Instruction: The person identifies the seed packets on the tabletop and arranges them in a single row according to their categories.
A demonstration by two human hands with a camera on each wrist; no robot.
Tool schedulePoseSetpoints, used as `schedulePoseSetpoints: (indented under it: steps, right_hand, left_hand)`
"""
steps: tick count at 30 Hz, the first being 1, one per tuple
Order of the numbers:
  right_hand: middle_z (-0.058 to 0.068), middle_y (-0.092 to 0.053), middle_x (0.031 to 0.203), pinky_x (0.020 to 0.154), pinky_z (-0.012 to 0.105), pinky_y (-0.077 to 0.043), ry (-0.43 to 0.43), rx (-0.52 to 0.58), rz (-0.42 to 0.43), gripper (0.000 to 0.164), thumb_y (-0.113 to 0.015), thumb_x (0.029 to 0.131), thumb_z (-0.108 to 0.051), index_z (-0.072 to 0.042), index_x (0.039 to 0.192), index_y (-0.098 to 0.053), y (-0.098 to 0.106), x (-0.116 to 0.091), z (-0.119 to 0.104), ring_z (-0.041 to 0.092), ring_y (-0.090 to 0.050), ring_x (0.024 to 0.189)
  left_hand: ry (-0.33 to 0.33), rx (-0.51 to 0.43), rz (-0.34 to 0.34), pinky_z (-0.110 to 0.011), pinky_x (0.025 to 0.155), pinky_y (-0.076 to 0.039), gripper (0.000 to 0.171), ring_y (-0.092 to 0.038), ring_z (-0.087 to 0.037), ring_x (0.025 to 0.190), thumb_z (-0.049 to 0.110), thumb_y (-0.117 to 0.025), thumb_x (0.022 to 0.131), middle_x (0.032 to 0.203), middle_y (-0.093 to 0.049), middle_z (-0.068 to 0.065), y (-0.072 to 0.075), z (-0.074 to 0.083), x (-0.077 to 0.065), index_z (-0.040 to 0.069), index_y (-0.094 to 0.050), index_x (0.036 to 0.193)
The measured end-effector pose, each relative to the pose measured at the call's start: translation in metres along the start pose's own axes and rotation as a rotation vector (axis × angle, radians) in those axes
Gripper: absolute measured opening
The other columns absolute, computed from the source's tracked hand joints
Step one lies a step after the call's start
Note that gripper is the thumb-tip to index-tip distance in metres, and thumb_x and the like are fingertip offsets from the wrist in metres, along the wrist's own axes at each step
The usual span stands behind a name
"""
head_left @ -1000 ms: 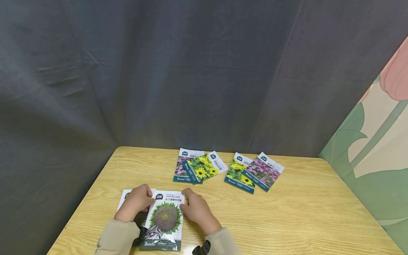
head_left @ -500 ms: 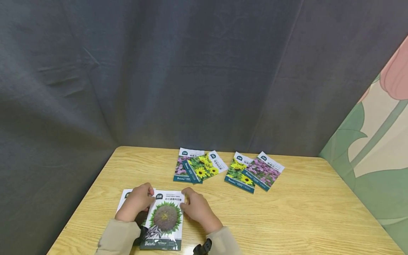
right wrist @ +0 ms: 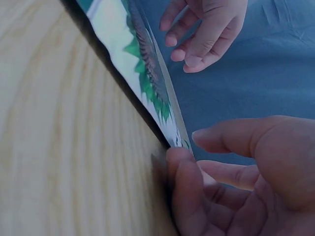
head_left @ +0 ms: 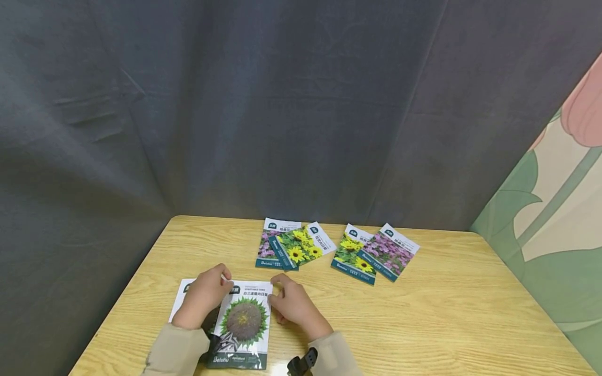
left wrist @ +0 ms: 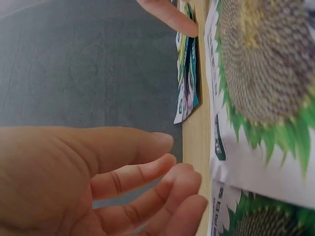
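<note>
A seed packet with a large sunflower head (head_left: 244, 319) lies at the table's near left, overlapping a second sunflower packet (head_left: 176, 300). My left hand (head_left: 203, 295) hovers at its upper left corner. In the left wrist view the loosely bent fingers (left wrist: 147, 196) hold nothing and stand apart from the packet. My right hand (head_left: 295, 304) is at the upper right corner. The right wrist view shows its fingertips (right wrist: 181, 160) at the packet's corner, while the thumb (right wrist: 216, 137) stays clear of the packet's face.
Further back on the wooden table (head_left: 447, 297) lie two overlapping pairs of flower seed packets: purple (head_left: 268, 250) under yellow (head_left: 305, 246), and yellow (head_left: 352, 258) under purple (head_left: 389, 253). A dark grey curtain (head_left: 301, 115) hangs behind.
My left hand has let go of the packet's corner and risen slightly up and right. The right hand has loosened and shifted a little rightward. The packets stay almost in place.
</note>
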State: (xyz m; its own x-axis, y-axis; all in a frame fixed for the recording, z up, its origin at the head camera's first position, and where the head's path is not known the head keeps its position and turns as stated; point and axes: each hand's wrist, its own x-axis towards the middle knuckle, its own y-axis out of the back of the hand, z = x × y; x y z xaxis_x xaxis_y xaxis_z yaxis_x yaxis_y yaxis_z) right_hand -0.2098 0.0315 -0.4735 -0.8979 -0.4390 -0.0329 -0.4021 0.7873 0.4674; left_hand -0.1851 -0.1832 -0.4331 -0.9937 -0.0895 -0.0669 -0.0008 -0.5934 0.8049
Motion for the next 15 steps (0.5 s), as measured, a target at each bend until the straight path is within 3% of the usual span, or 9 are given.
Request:
schedulePoseSetpoints:
  steps: [7, 12, 15]
  right_hand:
    - [0.003, -0.057, 0.059, 0.043, 0.026, -0.040, -0.003, -0.040, 0.059, 0.040, -0.062, 0.097, -0.006, 0.004, 0.135, -0.054, 0.006, 0.002, 0.001, 0.012, -0.047, 0.043]
    - [-0.001, -0.054, 0.071, 0.052, 0.024, -0.038, 0.058, -0.110, 0.179, 0.032, -0.063, 0.092, -0.001, 0.006, 0.124, -0.062, 0.010, 0.006, 0.003, 0.010, -0.044, 0.056]
    - [0.003, -0.056, 0.079, 0.060, 0.027, -0.042, 0.078, -0.139, 0.268, 0.028, -0.062, 0.089, 0.003, 0.007, 0.117, -0.066, 0.012, 0.009, 0.005, 0.013, -0.048, 0.067]
  left_hand:
    - [-0.065, -0.038, 0.060, -0.032, 0.052, -0.042, 0.010, -0.051, -0.018, 0.061, 0.007, -0.063, 0.098, 0.085, -0.059, -0.007, -0.004, 0.007, 0.000, 0.001, -0.063, 0.106]
    - [-0.122, -0.070, 0.112, -0.035, 0.057, -0.049, 0.017, -0.062, -0.022, 0.076, 0.005, -0.063, 0.098, 0.099, -0.062, -0.014, -0.009, 0.011, 0.006, -0.002, -0.062, 0.113]
    - [-0.119, -0.107, 0.116, -0.036, 0.060, -0.051, 0.024, -0.064, -0.026, 0.084, 0.004, -0.063, 0.098, 0.109, -0.061, -0.018, -0.013, 0.014, 0.012, -0.004, -0.061, 0.120]
